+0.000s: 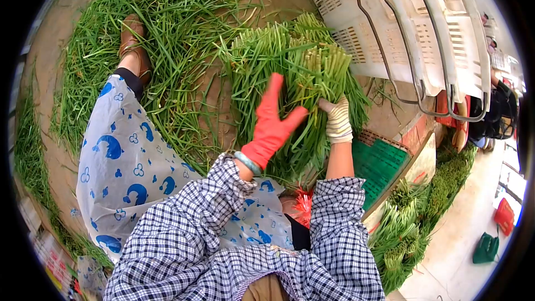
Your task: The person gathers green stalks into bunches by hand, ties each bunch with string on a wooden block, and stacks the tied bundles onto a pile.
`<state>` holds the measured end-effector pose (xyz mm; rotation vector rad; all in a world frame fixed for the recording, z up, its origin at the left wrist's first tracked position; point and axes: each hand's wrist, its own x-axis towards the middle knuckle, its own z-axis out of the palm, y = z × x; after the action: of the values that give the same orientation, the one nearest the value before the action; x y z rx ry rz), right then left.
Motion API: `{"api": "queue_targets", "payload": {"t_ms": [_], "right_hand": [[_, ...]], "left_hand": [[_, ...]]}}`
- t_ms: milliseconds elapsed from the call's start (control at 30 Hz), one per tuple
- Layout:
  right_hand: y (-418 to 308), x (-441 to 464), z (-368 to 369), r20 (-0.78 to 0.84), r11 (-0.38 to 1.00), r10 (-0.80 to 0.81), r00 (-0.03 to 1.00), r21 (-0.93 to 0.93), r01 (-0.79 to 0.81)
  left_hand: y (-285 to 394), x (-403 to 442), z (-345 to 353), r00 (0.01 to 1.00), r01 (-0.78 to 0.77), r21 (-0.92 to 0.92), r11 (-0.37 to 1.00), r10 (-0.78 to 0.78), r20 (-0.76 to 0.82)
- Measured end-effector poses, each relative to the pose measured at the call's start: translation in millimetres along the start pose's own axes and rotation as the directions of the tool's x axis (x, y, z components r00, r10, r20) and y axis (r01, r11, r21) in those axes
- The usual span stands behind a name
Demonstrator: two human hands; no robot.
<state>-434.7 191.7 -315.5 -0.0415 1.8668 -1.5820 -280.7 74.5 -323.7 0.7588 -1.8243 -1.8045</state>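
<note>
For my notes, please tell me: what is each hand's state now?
Left hand in plain red glove: open, fingers spread, holding nothing.
Right hand in striped cream cloth glove: closed on a bundle of long green stalks.

The red-gloved left hand (272,128) is open, fingers toward 12 o'clock and thumb spread toward 2. The right hand (337,118) is curled closed, and its forearm (340,160) points to 12.

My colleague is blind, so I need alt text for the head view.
Striped-gloved right hand holds a bundle of green stalks; the red-gloved left hand is spread open. Loose greens lie nearby, with white crates beyond.
</note>
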Motion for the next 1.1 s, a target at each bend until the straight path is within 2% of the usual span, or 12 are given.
{"api": "queue_targets", "payload": {"t_ms": [133, 200, 233, 267, 367, 433, 533, 600, 733, 933, 1000, 1100], "right_hand": [[19, -12, 50, 0.144, 0.922, -0.343, 0.928, -0.136, 0.362], [19, -11, 69, 0.366, 0.488, -0.130, 0.922, -0.785, 0.381], [-4, -27, 74, 0.481, 0.174, -0.161, 0.862, -0.846, 0.505], [1, -21, 69, 0.524, 0.109, -0.239, 0.818, -0.822, 0.559], [-44, 13, 44, 0.341, 0.774, -0.016, 0.940, -0.591, 0.228], [-60, 46, 32, -0.002, 0.801, -0.178, 0.984, -0.581, 0.144], [-58, 102, -1, -0.075, 0.639, -0.214, 0.974, -0.765, 0.082], [-56, 122, -2, -0.083, 0.153, -0.127, 0.989, -0.986, -0.063], [-30, 158, 0, 0.003, -0.030, 0.073, 0.997, -1.000, 0.005], [-7, 159, -16, 0.057, 0.311, -0.030, 0.998, -0.948, 0.063], [-9, 145, -29, 0.247, 0.705, 0.071, 0.967, -0.698, 0.126], [-12, 106, -25, 0.123, 0.823, -0.066, 0.990, -0.555, 0.123]], "left_hand": [[-9, 20, 16, 0.974, 0.228, -0.376, 0.898, -0.214, 0.080], [-8, 32, 16, 0.924, 0.301, -0.552, 0.777, -0.381, -0.033], [-19, 38, 12, 0.913, 0.266, -0.676, 0.687, -0.406, -0.053], [-30, 40, 6, 0.881, 0.330, -0.671, 0.664, -0.471, -0.032], [-56, 44, 7, 0.857, 0.282, -0.644, 0.711, -0.488, -0.165], [-57, 40, 7, 0.809, 0.307, -0.634, 0.710, -0.545, -0.219], [-45, 34, -6, 0.849, 0.337, -0.625, 0.705, -0.514, -0.122], [-46, 31, -8, 0.846, 0.356, -0.606, 0.712, -0.521, -0.115], [-60, 31, -7, 0.859, 0.344, -0.570, 0.746, -0.495, -0.129], [-71, 30, -6, 0.855, 0.392, -0.578, 0.716, -0.516, -0.059], [-69, 30, -6, 0.856, 0.386, -0.582, 0.716, -0.513, -0.062], [-68, 29, -9, 0.857, 0.393, -0.592, 0.704, -0.514, -0.043]]}}
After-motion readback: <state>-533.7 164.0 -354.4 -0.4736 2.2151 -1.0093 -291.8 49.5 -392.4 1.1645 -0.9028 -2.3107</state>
